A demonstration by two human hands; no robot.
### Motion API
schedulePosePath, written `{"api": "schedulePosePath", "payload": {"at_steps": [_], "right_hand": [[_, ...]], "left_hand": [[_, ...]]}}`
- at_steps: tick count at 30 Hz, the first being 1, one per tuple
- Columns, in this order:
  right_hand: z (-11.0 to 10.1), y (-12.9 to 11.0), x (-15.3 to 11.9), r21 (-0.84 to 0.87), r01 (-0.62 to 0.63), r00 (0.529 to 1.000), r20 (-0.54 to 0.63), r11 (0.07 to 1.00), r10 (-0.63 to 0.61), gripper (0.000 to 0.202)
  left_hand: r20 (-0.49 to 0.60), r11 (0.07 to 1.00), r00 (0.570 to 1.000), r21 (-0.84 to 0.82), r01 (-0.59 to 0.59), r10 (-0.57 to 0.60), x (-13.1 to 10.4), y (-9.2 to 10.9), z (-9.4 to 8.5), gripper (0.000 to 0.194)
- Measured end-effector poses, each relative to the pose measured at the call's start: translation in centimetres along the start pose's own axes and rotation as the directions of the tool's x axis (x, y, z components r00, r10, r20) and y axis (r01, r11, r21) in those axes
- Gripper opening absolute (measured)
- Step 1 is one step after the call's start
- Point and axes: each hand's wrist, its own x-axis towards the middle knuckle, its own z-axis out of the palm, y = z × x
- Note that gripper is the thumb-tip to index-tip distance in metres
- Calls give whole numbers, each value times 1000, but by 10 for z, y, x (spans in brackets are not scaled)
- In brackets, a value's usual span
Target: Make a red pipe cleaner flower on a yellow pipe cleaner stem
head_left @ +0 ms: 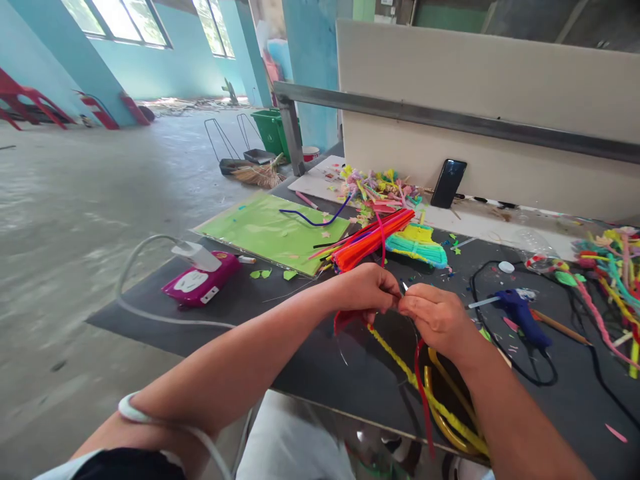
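My left hand [367,293] and my right hand [435,313] meet over the front of the dark table, fingers pinched together. A small pale pointed tip [405,287] shows between them; its kind is unclear. Beneath my left fingers is a folded red fuzzy piece [347,321], which they appear to hold. From under my right hand a red pipe cleaner [425,400] hangs past the table edge. A yellow fuzzy stem [395,360] runs from below my left fingers toward the lower right, beside a curved yellow loop [436,417]. My fingers hide the held ends.
Beyond my hands lie an orange-red pipe cleaner bundle [373,240], a teal-and-yellow fuzzy piece [417,247] and a green sheet [275,230]. A blue glue gun [525,317] with black cord is at right. A magenta power socket [200,283] is at left; its white cable [175,321] crosses my arm.
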Motion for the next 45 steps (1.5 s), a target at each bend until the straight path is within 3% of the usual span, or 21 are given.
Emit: {"api": "schedulePosePath", "payload": {"at_steps": [2,5,7,8,9,11,13,15,17,20,25,28,31,34,38,42,45], "right_hand": [[0,-7,-1,-20,22,1000,7,1000,-22,22],[0,-16,1,93,56,996,-68,994,-50,21],[-1,-14,3,231,-14,981,-183,973,57,17],[-2,-11,4,303,-107,949,-251,947,188,12],[-4,-6,5,402,-221,893,-283,888,350,8],[-5,5,7,677,-377,743,-187,633,642,10],[-4,13,7,804,-443,686,21,396,727,21],[-1,14,8,788,-534,690,195,308,697,25],[4,10,8,720,-616,704,320,320,635,28],[9,2,9,714,-650,692,413,261,592,29],[2,6,9,862,-506,661,364,32,656,27],[-2,12,8,918,-397,664,302,-20,684,27],[-3,15,9,946,-318,655,261,-54,709,27],[-3,13,8,946,-311,665,283,-88,691,26],[-5,13,7,926,-364,689,337,-95,642,23],[-6,15,7,927,-364,684,330,-87,650,24],[-5,17,7,936,-342,673,303,-79,675,25]], "left_hand": [[-20,999,1000,42,-12,13,2,-2,4,15],[-49,990,998,135,-34,41,6,-5,7,10],[-47,990,998,141,-27,34,7,-7,5,10],[-43,993,999,114,-17,22,8,-7,3,11],[-39,997,999,74,-9,12,8,-8,-1,12],[-28,1000,1000,7,0,0,7,-8,-7,17],[-8,999,1000,-32,-2,2,5,-8,-12,20],[5,997,1000,-74,-14,15,4,-8,-14,23],[11,991,999,-130,-37,38,5,-9,-13,27],[-2,970,996,-226,-87,88,8,-9,-10,31],[-237,873,963,-434,-223,129,9,-6,-14,39],[-231,843,967,-493,-215,111,8,-7,-20,40],[-203,805,974,-560,-199,99,11,-10,-23,32],[-268,745,958,-618,-251,100,15,-14,-21,28],[-324,780,943,-570,-256,73,17,-14,-15,27],[-261,820,962,-531,-214,82,15,-12,-10,28],[-210,771,972,-601,-213,106,13,-10,-10,32]]}}
